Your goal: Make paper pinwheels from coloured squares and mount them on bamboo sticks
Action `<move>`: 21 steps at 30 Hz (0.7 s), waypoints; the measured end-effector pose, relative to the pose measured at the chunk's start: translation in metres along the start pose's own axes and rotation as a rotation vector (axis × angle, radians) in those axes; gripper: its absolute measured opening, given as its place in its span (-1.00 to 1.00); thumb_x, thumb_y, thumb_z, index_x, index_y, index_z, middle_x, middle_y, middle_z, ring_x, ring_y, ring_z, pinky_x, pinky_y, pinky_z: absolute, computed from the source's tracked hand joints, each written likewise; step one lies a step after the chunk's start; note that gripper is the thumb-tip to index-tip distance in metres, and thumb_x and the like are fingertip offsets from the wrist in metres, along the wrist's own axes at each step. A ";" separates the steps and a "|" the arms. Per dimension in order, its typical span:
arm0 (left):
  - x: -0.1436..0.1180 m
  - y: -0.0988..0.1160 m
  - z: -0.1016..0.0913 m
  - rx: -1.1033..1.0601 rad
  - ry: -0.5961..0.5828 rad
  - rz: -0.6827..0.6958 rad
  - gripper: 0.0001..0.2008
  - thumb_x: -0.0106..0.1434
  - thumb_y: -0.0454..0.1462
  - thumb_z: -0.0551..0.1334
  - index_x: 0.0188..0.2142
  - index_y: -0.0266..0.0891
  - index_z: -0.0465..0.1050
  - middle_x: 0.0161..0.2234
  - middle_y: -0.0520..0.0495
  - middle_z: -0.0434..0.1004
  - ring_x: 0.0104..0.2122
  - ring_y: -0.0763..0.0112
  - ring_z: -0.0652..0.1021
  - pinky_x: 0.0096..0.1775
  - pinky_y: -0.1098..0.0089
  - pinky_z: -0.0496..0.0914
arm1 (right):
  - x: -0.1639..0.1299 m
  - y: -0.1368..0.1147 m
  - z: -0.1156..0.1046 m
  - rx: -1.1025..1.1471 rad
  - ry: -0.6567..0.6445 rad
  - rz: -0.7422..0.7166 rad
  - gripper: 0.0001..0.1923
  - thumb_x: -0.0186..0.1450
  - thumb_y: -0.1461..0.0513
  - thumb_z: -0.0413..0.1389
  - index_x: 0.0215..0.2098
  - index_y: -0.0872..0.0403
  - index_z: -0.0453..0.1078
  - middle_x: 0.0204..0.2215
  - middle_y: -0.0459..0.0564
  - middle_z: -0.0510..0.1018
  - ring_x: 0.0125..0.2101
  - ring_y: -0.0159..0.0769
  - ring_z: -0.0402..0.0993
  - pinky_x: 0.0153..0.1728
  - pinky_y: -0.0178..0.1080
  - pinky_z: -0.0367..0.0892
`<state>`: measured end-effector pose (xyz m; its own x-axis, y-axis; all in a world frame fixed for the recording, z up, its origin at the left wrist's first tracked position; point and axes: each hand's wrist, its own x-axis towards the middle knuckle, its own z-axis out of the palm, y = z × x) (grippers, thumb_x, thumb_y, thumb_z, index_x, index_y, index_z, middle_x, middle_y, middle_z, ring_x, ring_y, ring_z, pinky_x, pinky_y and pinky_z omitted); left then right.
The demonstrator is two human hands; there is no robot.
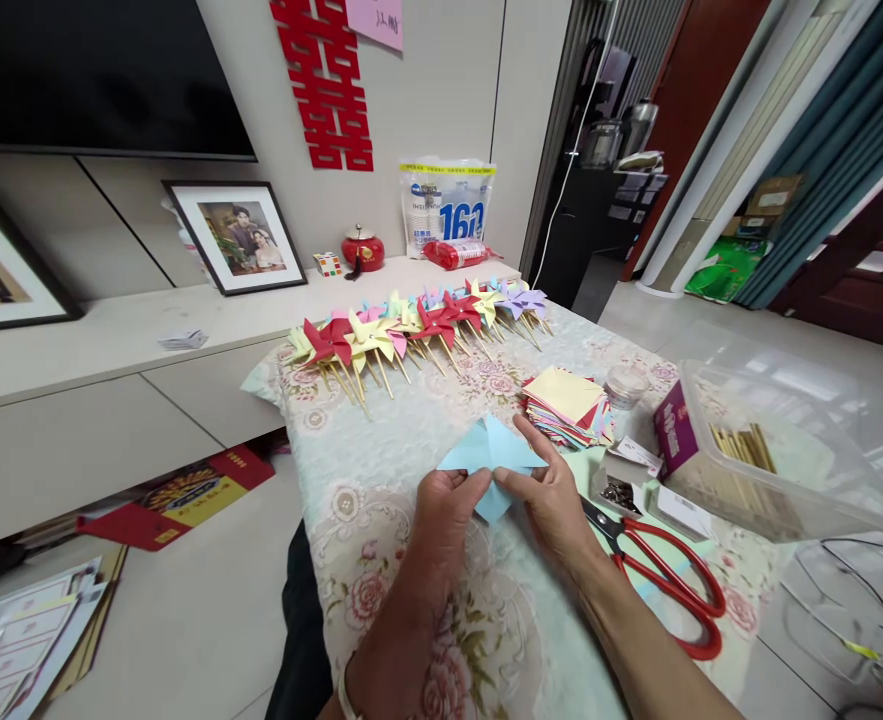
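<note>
Two hands meet over the near middle of the worktop (381,460): left hand (441,515) and right hand (553,505) each pinch, fingers narrow, the lower edge of a light-blue paper square (490,455), held just above the floral cloth so both sides can be folded. Stacked coloured paper squares (567,405) lie just right of it; red-handled scissors (666,575) rest near right. Finished paper pinwheels (418,330) lie in a row along the far edge. Wooden sticks (745,450) sit in a clear plastic bin (801,440). A far bag (446,205) reads "160".
</note>
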<state>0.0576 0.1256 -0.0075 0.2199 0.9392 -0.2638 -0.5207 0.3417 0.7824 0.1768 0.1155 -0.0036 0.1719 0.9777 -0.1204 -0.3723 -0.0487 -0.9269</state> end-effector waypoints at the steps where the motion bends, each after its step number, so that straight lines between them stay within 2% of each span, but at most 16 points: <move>1: 0.001 0.001 -0.001 0.003 0.012 -0.002 -0.70 -0.03 -0.20 0.44 -0.32 -0.34 0.60 -0.47 -0.09 0.65 -0.37 0.19 0.63 -0.29 0.31 0.45 | 0.001 0.000 -0.002 -0.008 -0.007 -0.018 -0.02 0.02 0.22 0.39 0.35 0.05 0.13 -0.27 -0.06 0.62 -0.43 -0.31 0.49 -0.37 -0.26 0.37; 4: 0.002 0.007 -0.004 0.020 0.062 0.008 -0.76 -0.04 -0.19 0.42 -0.41 -0.31 0.56 -0.51 -0.06 0.62 -0.39 0.21 0.62 -0.33 0.33 0.44 | 0.004 0.000 -0.009 -0.074 0.028 -0.160 -0.15 0.07 0.16 0.38 0.29 0.04 0.23 -0.13 0.04 0.57 -0.28 -0.25 0.50 -0.25 -0.19 0.41; 8: 0.005 0.017 -0.009 0.038 0.168 0.023 -0.82 -0.06 -0.18 0.36 -0.52 -0.24 0.47 -0.59 -0.02 0.55 -0.42 0.24 0.60 -0.38 0.35 0.42 | 0.005 -0.001 -0.016 -0.347 0.139 -0.452 -0.49 0.17 0.16 0.31 0.08 0.01 0.42 -0.19 0.02 0.52 -0.24 -0.23 0.45 -0.17 -0.13 0.39; 10: 0.006 0.019 -0.012 0.051 0.190 0.038 -0.83 -0.06 -0.17 0.33 -0.52 -0.22 0.46 -0.58 -0.02 0.54 -0.41 0.23 0.59 -0.39 0.35 0.42 | 0.002 -0.002 -0.015 -0.575 0.097 -0.611 -0.72 0.23 0.23 0.25 -0.07 -0.01 0.48 -0.25 0.00 0.51 -0.25 -0.23 0.43 -0.18 -0.14 0.38; 12: 0.007 0.020 -0.012 0.065 0.190 0.053 -0.82 -0.06 -0.15 0.32 -0.52 -0.20 0.44 -0.56 -0.02 0.55 -0.40 0.23 0.59 -0.39 0.34 0.42 | -0.001 -0.003 -0.012 -0.766 -0.029 -0.749 -0.85 0.28 0.30 0.17 -0.19 -0.01 0.50 -0.30 -0.01 0.50 -0.27 -0.22 0.43 -0.22 -0.15 0.38; 15: 0.007 0.020 -0.011 0.073 0.178 0.054 -0.80 -0.06 -0.13 0.31 -0.54 -0.19 0.38 -0.57 -0.02 0.52 -0.40 0.23 0.58 -0.39 0.35 0.40 | -0.005 -0.002 -0.007 -0.917 -0.178 -0.851 -0.79 0.32 0.38 0.08 -0.20 0.02 0.51 -0.34 0.00 0.47 -0.26 -0.21 0.44 -0.25 -0.16 0.38; 21: 0.005 0.020 -0.008 0.102 0.208 0.035 -0.79 -0.07 -0.13 0.30 -0.58 -0.18 0.35 -0.64 0.04 0.43 -0.49 0.33 0.51 -0.43 0.38 0.36 | -0.008 -0.005 -0.004 -1.044 -0.226 -0.862 -0.78 0.35 0.36 0.04 -0.24 0.05 0.53 -0.40 0.00 0.43 -0.31 -0.22 0.42 -0.30 -0.19 0.36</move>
<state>0.0414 0.1378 0.0026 0.0226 0.9411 -0.3375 -0.4366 0.3130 0.8434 0.1805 0.1069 0.0002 -0.1920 0.7828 0.5919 0.6457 0.5549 -0.5245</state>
